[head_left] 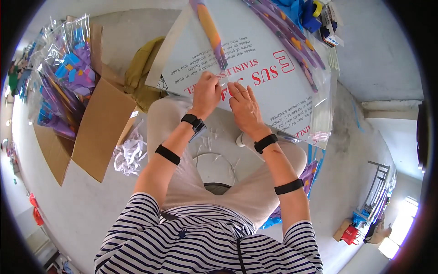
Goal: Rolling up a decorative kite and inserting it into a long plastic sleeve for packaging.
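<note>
A long narrow roll of purple and orange printed fabric lies on the white printed board, its narrow end pointing toward me. My left hand is closed at that end, fingertips pinched. Close beside it, my right hand has its fingers bent and pressed together near the board's front edge. Something thin and clear seems to run between the fingertips, but what each hand pinches is too small to make out. Several similar purple rolls rest at the board's far right.
To the left stands an open cardboard box full of purple and blue pieces in clear bags. Olive cloth and white strips lie beside it. Clear sleeves stack along the board's right edge. Blue and yellow tape rolls sit far right.
</note>
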The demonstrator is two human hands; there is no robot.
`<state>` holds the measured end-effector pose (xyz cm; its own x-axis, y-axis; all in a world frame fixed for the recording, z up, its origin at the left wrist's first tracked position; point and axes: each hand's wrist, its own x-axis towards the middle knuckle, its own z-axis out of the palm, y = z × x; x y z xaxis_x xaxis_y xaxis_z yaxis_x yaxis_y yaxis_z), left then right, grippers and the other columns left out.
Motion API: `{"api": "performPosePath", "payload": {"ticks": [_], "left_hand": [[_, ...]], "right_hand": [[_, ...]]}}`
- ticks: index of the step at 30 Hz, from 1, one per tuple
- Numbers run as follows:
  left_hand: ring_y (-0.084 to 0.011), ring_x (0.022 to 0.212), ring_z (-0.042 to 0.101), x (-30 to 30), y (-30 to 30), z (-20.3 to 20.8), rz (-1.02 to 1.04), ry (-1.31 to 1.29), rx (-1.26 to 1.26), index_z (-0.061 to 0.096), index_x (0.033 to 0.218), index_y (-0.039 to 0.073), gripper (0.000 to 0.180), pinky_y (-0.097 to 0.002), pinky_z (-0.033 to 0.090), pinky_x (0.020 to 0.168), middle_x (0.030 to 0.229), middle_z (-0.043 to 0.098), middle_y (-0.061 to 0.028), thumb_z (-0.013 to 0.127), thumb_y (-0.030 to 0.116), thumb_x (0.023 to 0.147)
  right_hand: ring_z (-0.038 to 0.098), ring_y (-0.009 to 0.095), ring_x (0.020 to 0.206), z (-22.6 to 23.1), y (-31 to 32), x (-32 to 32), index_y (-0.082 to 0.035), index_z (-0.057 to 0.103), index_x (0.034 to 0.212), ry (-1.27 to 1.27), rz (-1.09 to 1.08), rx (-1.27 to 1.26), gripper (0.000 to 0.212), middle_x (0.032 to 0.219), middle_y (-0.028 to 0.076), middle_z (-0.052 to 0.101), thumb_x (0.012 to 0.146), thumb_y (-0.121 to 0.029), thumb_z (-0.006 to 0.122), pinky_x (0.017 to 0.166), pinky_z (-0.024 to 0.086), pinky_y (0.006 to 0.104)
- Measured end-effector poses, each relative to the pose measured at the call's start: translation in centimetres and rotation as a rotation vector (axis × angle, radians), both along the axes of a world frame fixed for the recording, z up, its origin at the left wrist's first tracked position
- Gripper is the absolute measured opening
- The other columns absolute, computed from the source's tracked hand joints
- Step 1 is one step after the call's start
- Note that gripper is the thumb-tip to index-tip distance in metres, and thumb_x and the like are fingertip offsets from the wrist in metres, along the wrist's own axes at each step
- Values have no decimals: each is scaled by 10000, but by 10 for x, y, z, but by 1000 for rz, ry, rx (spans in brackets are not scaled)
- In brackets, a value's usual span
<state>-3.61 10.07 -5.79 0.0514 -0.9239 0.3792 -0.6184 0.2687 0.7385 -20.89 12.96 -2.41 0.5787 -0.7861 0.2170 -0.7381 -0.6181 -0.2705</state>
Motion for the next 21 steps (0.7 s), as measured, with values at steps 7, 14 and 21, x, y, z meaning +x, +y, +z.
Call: {"api": "performPosePath", "payload": {"ticks": [7, 14, 21], "left_hand": [[-324, 836, 601, 1, -2, -3, -14, -34, -18, 583, 788, -13, 95, -399, 503, 708, 910, 576, -131, 669, -44, 762], [-328, 903, 590, 1, 0, -3, -7, -90, -21, 589, 852, -10, 137, -428, 493, 765, 956, 577, -133, 682, -36, 755], [-270, 1355, 450, -4, 31, 3, -250, -510, -78, 553, 1308, 50, 446, -533, 327, 1120, 1389, 523, -97, 626, 59, 868]], "right_hand": [[351, 295, 1434, -4, 0, 2, -27, 682, 1040, 138, 9, -16, 323, 1487, 119, 455, 722, 18, 657, 1190, 275, 530], [300, 293, 1475, -7, 2, 5, -18, 639, 995, 153, -56, 130, 255, 1561, 117, 373, 749, 47, 625, 1186, 242, 587], [288, 291, 1477, -14, 2, 5, -31, 706, 984, 141, -82, 143, 230, 1565, 122, 355, 764, -30, 641, 1136, 256, 680]]}}
